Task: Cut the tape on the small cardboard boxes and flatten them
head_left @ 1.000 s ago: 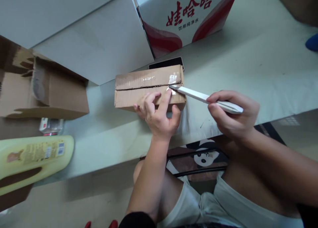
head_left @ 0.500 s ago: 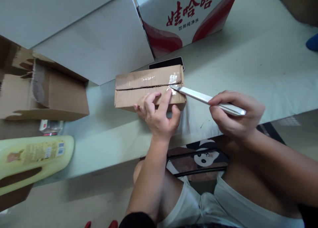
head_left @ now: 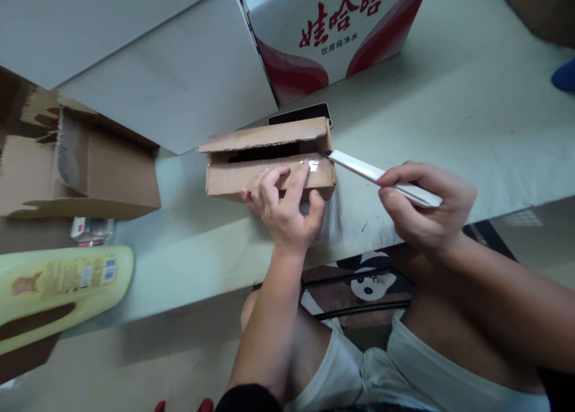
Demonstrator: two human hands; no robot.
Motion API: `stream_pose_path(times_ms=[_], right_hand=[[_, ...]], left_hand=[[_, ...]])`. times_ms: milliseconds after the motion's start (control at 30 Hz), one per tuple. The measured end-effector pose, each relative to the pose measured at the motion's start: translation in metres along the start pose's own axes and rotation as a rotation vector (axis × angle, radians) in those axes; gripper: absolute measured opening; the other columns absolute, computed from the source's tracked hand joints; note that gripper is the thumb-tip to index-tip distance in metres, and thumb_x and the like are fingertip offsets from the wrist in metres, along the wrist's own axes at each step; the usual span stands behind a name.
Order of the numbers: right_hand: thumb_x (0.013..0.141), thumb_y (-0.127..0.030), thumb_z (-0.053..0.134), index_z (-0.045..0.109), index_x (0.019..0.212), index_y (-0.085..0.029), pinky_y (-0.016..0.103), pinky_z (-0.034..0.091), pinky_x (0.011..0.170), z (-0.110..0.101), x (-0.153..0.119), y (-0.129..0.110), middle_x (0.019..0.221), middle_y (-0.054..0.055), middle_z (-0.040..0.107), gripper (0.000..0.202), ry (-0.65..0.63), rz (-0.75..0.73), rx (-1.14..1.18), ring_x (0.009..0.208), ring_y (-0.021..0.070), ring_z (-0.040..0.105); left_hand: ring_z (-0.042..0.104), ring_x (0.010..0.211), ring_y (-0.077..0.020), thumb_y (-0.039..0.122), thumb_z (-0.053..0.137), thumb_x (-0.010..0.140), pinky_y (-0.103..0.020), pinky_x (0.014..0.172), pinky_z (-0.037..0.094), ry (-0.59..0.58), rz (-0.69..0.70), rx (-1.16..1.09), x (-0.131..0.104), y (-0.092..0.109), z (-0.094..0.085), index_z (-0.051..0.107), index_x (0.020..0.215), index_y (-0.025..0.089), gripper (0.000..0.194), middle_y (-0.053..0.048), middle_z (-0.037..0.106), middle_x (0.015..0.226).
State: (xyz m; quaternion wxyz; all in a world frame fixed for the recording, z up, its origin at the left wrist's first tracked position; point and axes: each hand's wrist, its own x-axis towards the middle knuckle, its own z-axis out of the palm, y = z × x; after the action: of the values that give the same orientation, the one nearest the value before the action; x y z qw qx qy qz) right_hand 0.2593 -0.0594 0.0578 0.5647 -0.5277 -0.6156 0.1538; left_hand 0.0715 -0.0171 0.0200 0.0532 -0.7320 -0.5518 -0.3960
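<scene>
A small brown cardboard box [head_left: 224,177] rests on the table, the far top flap [head_left: 265,135] lifted so a dark gap shows along the seam. My left hand [head_left: 287,211] holds the box steady from the near side, index finger on the near flap beside clear tape [head_left: 313,166], thumb against the front. My right hand [head_left: 426,208] is closed round the handle of a white utility knife [head_left: 359,166]. Its dark blade tip is at the right end of the gap, by the box's edge. What lies inside the box is too dark to make out.
Behind the box lies a dark flat device [head_left: 305,112], near a large white carton with red lettering [head_left: 341,47]. On the left are an opened cardboard box [head_left: 121,172] and a yellow bottle [head_left: 121,274]. The table's front edge runs just before my lap.
The far flap has risen along the seam, opening a dark gap. The knife tip has shifted slightly right and up, off the tape. My left hand has stayed in place.
</scene>
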Motion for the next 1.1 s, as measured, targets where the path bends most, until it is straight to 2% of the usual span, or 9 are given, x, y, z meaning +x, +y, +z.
stream_pose_path(times_ms=[233,367,567,700,767,833,900,1000,1100], right_hand=[[0.077,-0.013,0.066,0.071,0.077,-0.026,0.028,0.029,0.042,0.000,0.001,0.005,0.061,-0.002,0.061,0.014,0.080,0.041,0.030,0.045,0.0100,0.043],[0.076,-0.016,0.065,0.071,0.075,-0.024,0.028,0.031,0.043,-0.002,0.001,0.007,0.063,-0.002,0.063,0.010,0.096,0.066,0.033,0.046,0.0104,0.045],[0.082,-0.020,0.065,0.068,0.084,-0.024,0.030,0.038,0.054,-0.005,0.004,0.023,0.064,-0.002,0.060,0.006,0.228,0.062,-0.031,0.054,0.0134,0.053],[0.092,-0.033,0.056,0.066,0.105,-0.023,0.033,0.042,0.059,0.000,0.011,0.039,0.074,0.002,0.066,0.020,-0.086,0.299,-0.299,0.056,0.0168,0.054],[0.093,-0.036,0.051,0.063,0.118,-0.020,0.038,0.047,0.067,0.004,0.012,0.046,0.097,0.010,0.071,0.033,-0.248,0.371,-0.482,0.069,0.0223,0.061],[0.092,-0.037,0.048,0.059,0.130,-0.015,0.044,0.050,0.076,0.007,0.011,0.052,0.120,0.018,0.067,0.045,-0.362,0.407,-0.625,0.088,0.0299,0.065],[0.091,-0.039,0.047,0.053,0.139,-0.011,0.050,0.051,0.082,0.010,0.009,0.056,0.132,0.023,0.061,0.056,-0.448,0.431,-0.725,0.102,0.0364,0.064],[0.089,-0.046,0.050,0.054,0.140,-0.009,0.056,0.051,0.085,0.011,0.006,0.060,0.126,0.025,0.062,0.063,-0.538,0.418,-0.822,0.106,0.0415,0.063],[0.087,-0.048,0.054,0.061,0.132,-0.011,0.061,0.050,0.090,0.012,0.004,0.062,0.125,0.025,0.063,0.059,-0.519,0.338,-0.825,0.113,0.0450,0.060]], left_hand=[[0.055,0.121,-0.0300,0.041,0.053,0.086,-0.051,0.123,0.015,0.052,0.033,0.035,0.001,0.000,0.000,0.079,0.116,0.029,0.041,-0.009,0.066,0.113],[0.056,0.119,-0.0295,0.041,0.053,0.086,-0.051,0.123,0.015,0.055,0.039,0.034,0.002,-0.001,0.000,0.079,0.115,0.029,0.041,-0.009,0.067,0.112],[0.055,0.120,-0.0290,0.041,0.053,0.086,-0.050,0.125,0.009,0.036,0.032,-0.001,0.003,-0.003,0.001,0.080,0.114,0.029,0.040,-0.009,0.066,0.112],[0.056,0.118,-0.0287,0.041,0.054,0.086,-0.050,0.125,0.009,0.059,0.025,-0.020,0.003,-0.002,0.001,0.080,0.112,0.029,0.039,-0.009,0.065,0.111],[0.056,0.118,-0.0287,0.041,0.054,0.086,-0.049,0.125,0.009,0.059,0.017,-0.036,0.003,-0.001,0.001,0.080,0.113,0.029,0.039,-0.009,0.065,0.112],[0.056,0.117,-0.0283,0.040,0.055,0.087,-0.049,0.125,0.010,0.069,0.030,-0.051,0.004,-0.001,0.001,0.080,0.114,0.029,0.038,-0.008,0.065,0.111],[0.057,0.116,-0.0277,0.039,0.055,0.087,-0.049,0.124,0.012,0.083,0.053,-0.062,0.004,-0.001,0.000,0.080,0.113,0.029,0.037,-0.008,0.066,0.110],[0.059,0.114,-0.0273,0.038,0.056,0.087,-0.048,0.123,0.014,0.092,0.076,-0.075,0.004,-0.001,0.000,0.079,0.112,0.027,0.036,-0.008,0.067,0.110],[0.059,0.114,-0.0278,0.039,0.056,0.087,-0.049,0.119,0.019,0.079,0.073,-0.079,0.005,-0.001,-0.004,0.079,0.112,0.027,0.035,-0.008,0.069,0.110]])
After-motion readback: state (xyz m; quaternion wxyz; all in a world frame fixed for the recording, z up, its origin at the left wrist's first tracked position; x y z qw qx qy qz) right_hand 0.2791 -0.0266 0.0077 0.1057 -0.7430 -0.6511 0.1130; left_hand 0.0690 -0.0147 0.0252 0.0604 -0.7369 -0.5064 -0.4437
